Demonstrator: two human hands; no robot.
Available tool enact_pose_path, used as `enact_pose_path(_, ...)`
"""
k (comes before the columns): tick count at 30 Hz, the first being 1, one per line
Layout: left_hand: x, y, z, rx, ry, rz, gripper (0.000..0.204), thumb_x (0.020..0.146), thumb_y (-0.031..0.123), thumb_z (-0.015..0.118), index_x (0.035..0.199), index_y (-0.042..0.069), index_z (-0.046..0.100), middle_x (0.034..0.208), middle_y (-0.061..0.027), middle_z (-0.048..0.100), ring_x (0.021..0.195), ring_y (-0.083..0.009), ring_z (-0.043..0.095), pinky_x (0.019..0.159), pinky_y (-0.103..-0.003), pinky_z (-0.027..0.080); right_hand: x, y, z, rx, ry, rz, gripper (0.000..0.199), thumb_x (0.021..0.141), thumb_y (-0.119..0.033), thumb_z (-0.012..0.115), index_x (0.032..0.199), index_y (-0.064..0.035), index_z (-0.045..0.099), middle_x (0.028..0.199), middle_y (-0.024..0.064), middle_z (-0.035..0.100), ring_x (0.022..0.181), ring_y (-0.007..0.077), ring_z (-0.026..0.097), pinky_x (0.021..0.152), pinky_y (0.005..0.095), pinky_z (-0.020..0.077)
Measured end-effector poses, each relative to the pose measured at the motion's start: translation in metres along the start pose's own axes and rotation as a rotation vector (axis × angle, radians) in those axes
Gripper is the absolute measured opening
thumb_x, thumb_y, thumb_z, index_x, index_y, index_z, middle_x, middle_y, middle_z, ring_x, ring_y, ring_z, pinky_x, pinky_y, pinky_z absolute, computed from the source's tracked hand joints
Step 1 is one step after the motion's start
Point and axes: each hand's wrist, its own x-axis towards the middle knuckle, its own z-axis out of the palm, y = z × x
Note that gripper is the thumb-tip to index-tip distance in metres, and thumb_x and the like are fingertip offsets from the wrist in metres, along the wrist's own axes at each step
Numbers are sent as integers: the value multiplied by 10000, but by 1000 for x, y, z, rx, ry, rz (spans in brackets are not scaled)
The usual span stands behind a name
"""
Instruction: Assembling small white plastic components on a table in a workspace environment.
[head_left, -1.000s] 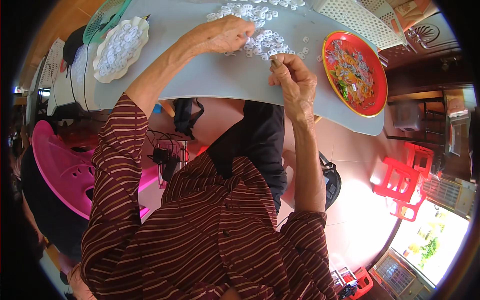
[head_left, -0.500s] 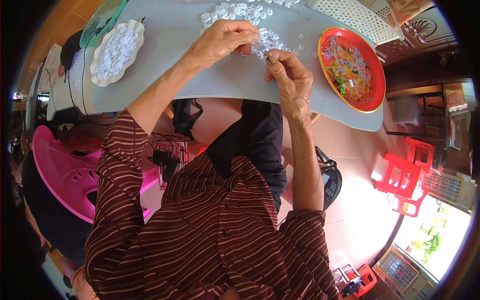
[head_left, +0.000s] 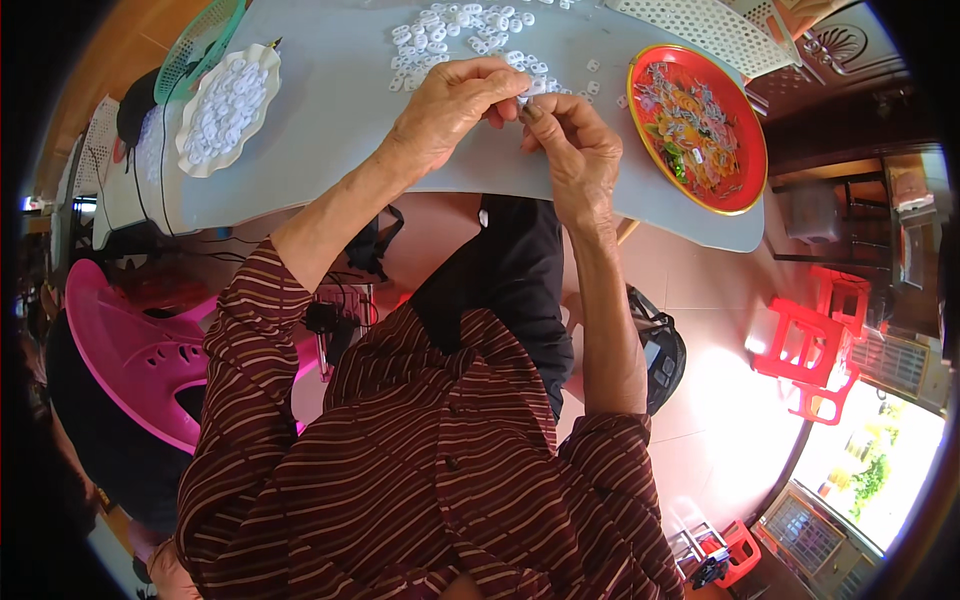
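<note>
My left hand (head_left: 452, 112) and my right hand (head_left: 570, 142) meet above the near edge of a pale grey table (head_left: 340, 140). Their fingertips pinch a small white piece (head_left: 524, 100) between them. Just beyond the hands lies a loose heap of small white ring-shaped pieces (head_left: 455, 28). A red round tray (head_left: 745, 150) with mixed coloured bits stands to the right of my right hand. A white scalloped plate (head_left: 195, 160) full of white pieces sits at the table's left.
A green basket (head_left: 200, 40) stands behind the white plate. A white perforated tray (head_left: 700, 25) lies at the far right of the table. A pink plastic chair (head_left: 130, 350) is at my left, red stools (head_left: 810, 350) on the tiled floor at right.
My left hand has drawn back from the heap of white pieces and come together with my right hand. Both hands now sit closer to the table's near edge.
</note>
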Motion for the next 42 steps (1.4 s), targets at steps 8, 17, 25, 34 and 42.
enact_pose_path(8, 1, -2, -5, 226, -46, 112, 228, 901, 248, 568, 855, 39, 645, 685, -1, 571, 655, -65, 496, 616, -222, 398, 1, 1, -2, 132, 31, -16, 110, 869, -95, 639, 894, 10, 617, 853, 37, 618, 675, 80, 538, 621, 224, 461)
enact_pose_path(17, 2, -9, 6, 445, 4, 251, 164, 871, 145, 527, 897, 4, 607, 679, 1, 580, 586, -63, 486, 529, -232, 408, 3, 2, -3, 213, -21, -15, 124, 891, -116, 610, 945, -5, 604, 940, 62, 622, 763, 115, 575, 689, 252, 479)
enact_pose_path(25, -2, -8, 10, 441, 12, 165, 201, 902, 151, 510, 1003, -8, 578, 803, -15, 599, 730, -88, 537, 691, -247, 465, 4, 5, -3, 175, -26, -65, 121, 899, -123, 602, 932, -7, 595, 799, 55, 629, 743, 117, 579, 677, 252, 478)
enact_pose_path(34, 2, -7, 1, 301, 19, 198, 168, 893, 153, 546, 947, 7, 608, 763, -8, 595, 663, -71, 530, 602, -226, 444, 1, 2, -3, 63, -16, -6, 122, 870, -89, 633, 939, 12, 636, 771, 36, 598, 681, 105, 537, 660, 231, 454)
enact_pose_path(42, 0, -13, -3, 164, -60, 12, 187, 845, 112, 523, 950, 2, 633, 790, 8, 602, 760, -72, 532, 696, -218, 436, 0, -2, -2, 65, -1, -21, 135, 878, -103, 627, 949, 10, 649, 760, 4, 569, 700, 87, 491, 677, 227, 436)
